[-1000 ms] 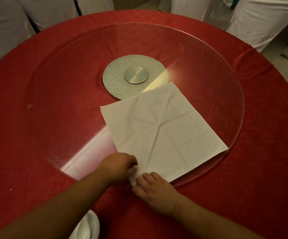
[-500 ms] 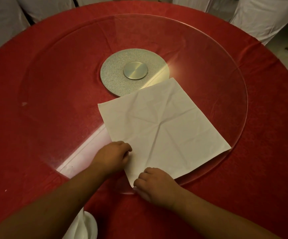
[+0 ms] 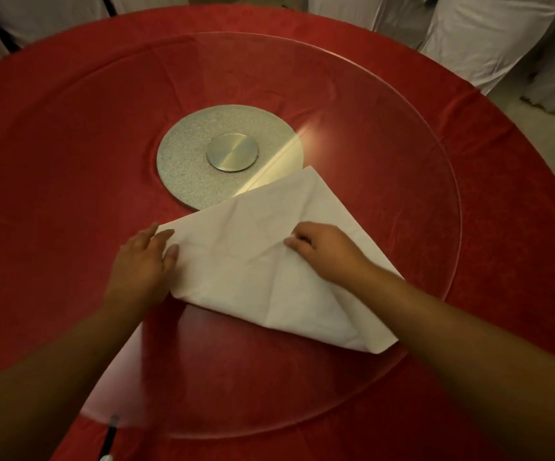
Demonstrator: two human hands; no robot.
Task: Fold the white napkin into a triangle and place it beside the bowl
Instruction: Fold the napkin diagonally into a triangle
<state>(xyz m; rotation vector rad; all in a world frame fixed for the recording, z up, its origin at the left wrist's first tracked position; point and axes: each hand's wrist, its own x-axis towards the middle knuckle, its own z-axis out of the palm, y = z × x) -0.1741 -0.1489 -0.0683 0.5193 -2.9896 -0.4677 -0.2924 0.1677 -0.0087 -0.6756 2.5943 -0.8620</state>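
The white napkin [image 3: 256, 281] lies on the glass turntable, half folded over itself into a rough triangle with its fold line running along the near side. My right hand [image 3: 322, 251] pinches the napkin's lifted corner and holds it above the middle of the cloth. My left hand [image 3: 143, 264] lies flat with spread fingers on the napkin's left corner, thumb on top of the cloth. No bowl is in view.
The round glass turntable [image 3: 402, 134] sits on a silver hub [image 3: 231, 153] over a red tablecloth [image 3: 36, 134]. White-covered chairs [image 3: 488, 31] ring the far side. A dark thin stick [image 3: 110, 437] and a bit of white ware [image 3: 106, 458] show at the bottom edge.
The near corner of the flat napkin has been lifted and carried away from me over the cloth by my right hand. My left hand slid to the left corner. The white ware has almost left the view.
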